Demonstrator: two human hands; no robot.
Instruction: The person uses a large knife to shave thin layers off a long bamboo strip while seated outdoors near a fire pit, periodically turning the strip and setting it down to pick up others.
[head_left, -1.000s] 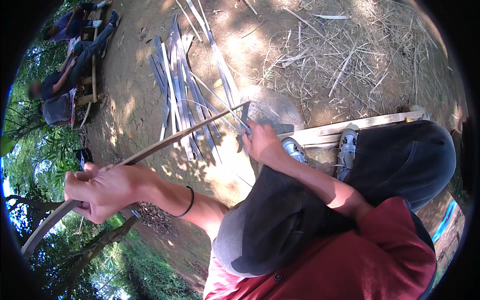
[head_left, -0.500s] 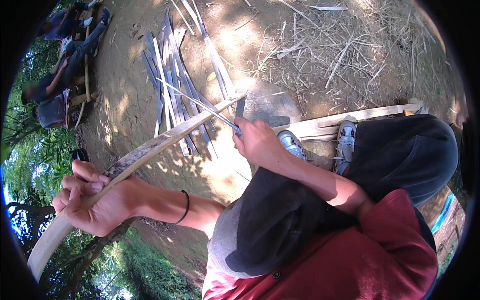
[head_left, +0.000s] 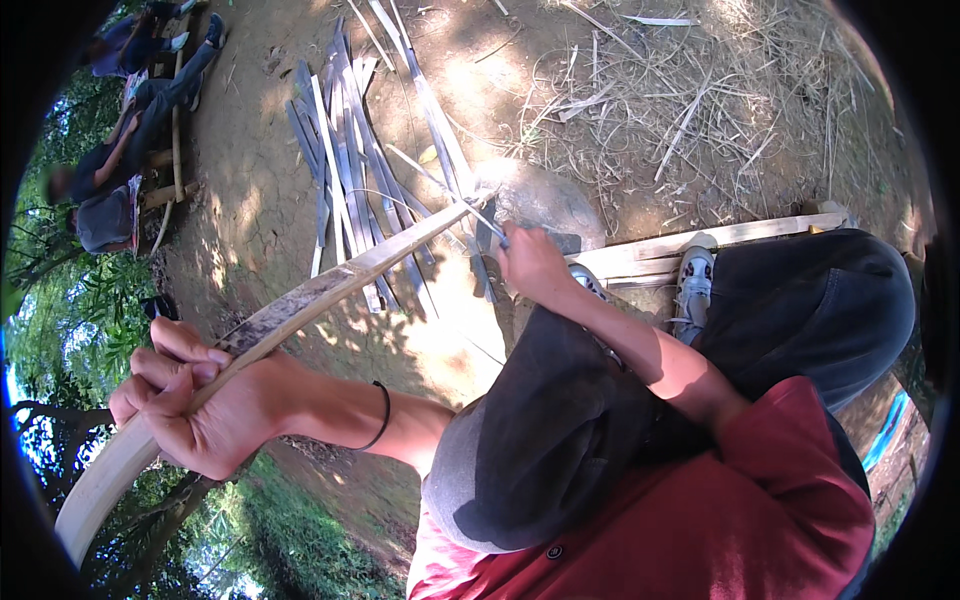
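A long pale split-bamboo strip [head_left: 340, 278] runs slantwise from the lower left up to the middle. My left hand [head_left: 205, 400] is closed round its near part, a dark band at the wrist. My right hand [head_left: 532, 265] grips a thin knife [head_left: 488, 226], whose handle is mostly hidden in the fist. The blade crosses the strip close to its far tip and points up and left. That tip lies over the edge of a grey stone [head_left: 560, 205]; whether it rests on the stone I cannot tell.
Several dark and pale bamboo strips [head_left: 350, 160] lie piled on the dirt ahead. Thin shavings [head_left: 660, 110] are scattered at upper right. Long pale pieces [head_left: 720, 232] lie by my shoes. Other people [head_left: 120, 130] sit at far left, near green foliage [head_left: 75, 290].
My right hand with the knife has moved right and slightly up, drawing the blade toward the strip's far tip. The left hand and the strip have shifted only slightly.
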